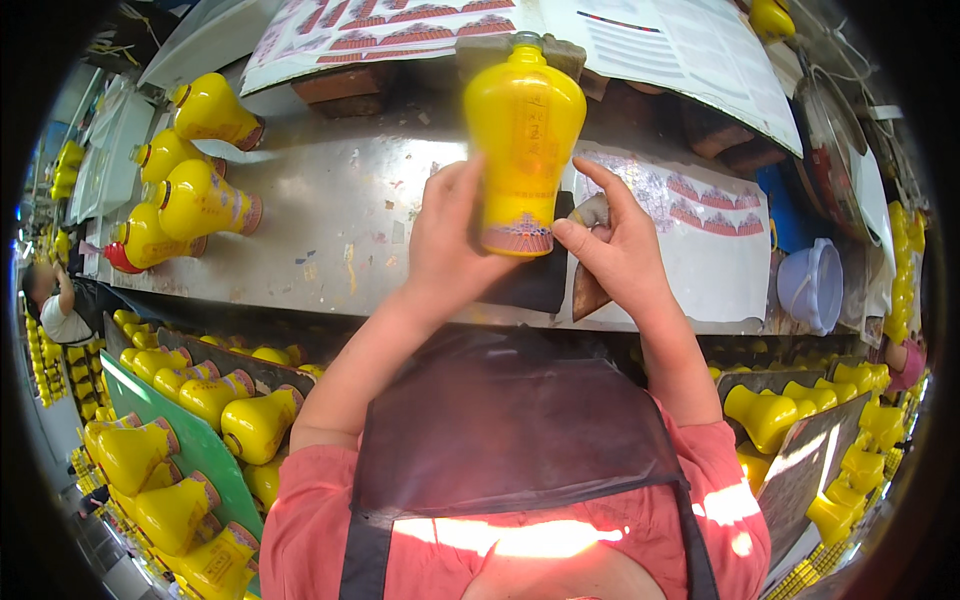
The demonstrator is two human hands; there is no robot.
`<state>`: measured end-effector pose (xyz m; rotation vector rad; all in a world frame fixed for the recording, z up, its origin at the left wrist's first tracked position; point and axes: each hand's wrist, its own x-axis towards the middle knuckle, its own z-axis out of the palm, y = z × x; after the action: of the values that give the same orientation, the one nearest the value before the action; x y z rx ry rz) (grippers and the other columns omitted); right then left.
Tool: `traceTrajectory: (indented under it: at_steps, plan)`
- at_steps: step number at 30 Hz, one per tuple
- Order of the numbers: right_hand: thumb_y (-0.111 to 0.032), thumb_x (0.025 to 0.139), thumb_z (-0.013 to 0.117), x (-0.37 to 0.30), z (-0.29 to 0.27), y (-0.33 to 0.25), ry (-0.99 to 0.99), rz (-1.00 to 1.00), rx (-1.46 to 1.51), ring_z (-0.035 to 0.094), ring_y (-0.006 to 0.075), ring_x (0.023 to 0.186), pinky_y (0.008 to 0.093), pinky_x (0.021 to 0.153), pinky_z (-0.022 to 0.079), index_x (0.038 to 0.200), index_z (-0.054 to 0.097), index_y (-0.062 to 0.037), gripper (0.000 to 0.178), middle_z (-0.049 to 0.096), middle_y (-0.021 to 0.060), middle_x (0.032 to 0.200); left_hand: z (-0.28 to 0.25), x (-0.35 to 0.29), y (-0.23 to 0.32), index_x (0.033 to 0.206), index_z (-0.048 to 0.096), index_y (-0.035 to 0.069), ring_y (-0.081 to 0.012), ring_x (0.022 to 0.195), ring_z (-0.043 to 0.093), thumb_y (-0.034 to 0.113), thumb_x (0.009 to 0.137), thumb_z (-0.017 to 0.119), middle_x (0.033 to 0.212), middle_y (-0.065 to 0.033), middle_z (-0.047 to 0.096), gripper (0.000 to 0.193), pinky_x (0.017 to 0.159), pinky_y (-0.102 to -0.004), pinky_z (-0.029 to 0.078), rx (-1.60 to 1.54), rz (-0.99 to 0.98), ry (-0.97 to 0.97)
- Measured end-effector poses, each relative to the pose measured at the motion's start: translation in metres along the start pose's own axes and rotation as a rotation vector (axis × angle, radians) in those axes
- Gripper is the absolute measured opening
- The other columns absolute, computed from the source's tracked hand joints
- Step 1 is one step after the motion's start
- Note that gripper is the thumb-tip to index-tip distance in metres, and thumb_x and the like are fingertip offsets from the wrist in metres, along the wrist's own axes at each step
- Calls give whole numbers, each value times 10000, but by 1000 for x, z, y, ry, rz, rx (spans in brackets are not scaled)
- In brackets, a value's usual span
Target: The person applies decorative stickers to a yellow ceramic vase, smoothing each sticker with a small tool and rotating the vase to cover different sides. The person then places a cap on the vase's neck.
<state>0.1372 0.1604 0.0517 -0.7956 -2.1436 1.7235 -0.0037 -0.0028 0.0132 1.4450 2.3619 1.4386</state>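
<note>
Yellow bottle (524,140): held upright above the metal worktable (330,240), neck pointing away, a red patterned band around its base
Left hand (450,240): fingers wrapped closed around the bottle's lower left side
Right hand (615,250): thumb pressed on the band at the base, index finger stretched out, other fingers curled around a brown pad (590,215)
Label sheet (700,240): flat on the table just right of the hands
Finished bottles (190,190): lying on the table's left end

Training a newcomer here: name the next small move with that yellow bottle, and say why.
Probably press the patterned band flat around the yellow bottle: the left hand grips the base and the right hand thumb sits at the band's edge.
</note>
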Motion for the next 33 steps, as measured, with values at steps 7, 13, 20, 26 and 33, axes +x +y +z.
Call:
traceTrajectory:
  at_steps: [7,13,20,26,33]
  plan:
    - [-304,806,831,0,4,-3,-2,-12,-158,528,81,632,269,606,454,1514,491,-60,823,626,23,796,2,-1,-10,1630,221,40,-253,1087,632,196,731,941,1404,-170,526,1162,959,-395,524,-32,20,-13]
    - [-107,870,780,-1,6,-3,-14,-31,-142,459,6,665,179,599,379,1546,453,-49,753,568,-49,826,2,-4,-4,1616,247,23,-249,1049,649,211,714,951,1406,-163,544,1160,959,-403,519,-51,15,23]
    - [-149,857,737,1,4,4,11,-5,-135,529,63,671,244,651,469,1547,468,-62,746,626,10,825,1,5,4,1541,318,-35,-298,1190,574,306,665,984,1462,-206,470,1152,1028,-441,467,154,219,173]
    - [-123,864,699,-3,9,4,91,-54,-129,520,63,625,236,625,465,1570,454,-76,749,635,22,796,8,11,6,1549,303,-44,-376,1226,576,317,680,971,1441,-233,500,1154,1003,-462,480,29,187,195]
    - [-110,862,689,-5,12,2,48,-110,-251,512,63,613,240,608,460,1591,432,-76,773,631,28,766,3,13,-1,1577,268,-48,-435,1180,624,303,729,935,1301,-227,643,1134,1020,-486,478,-89,-57,-81]
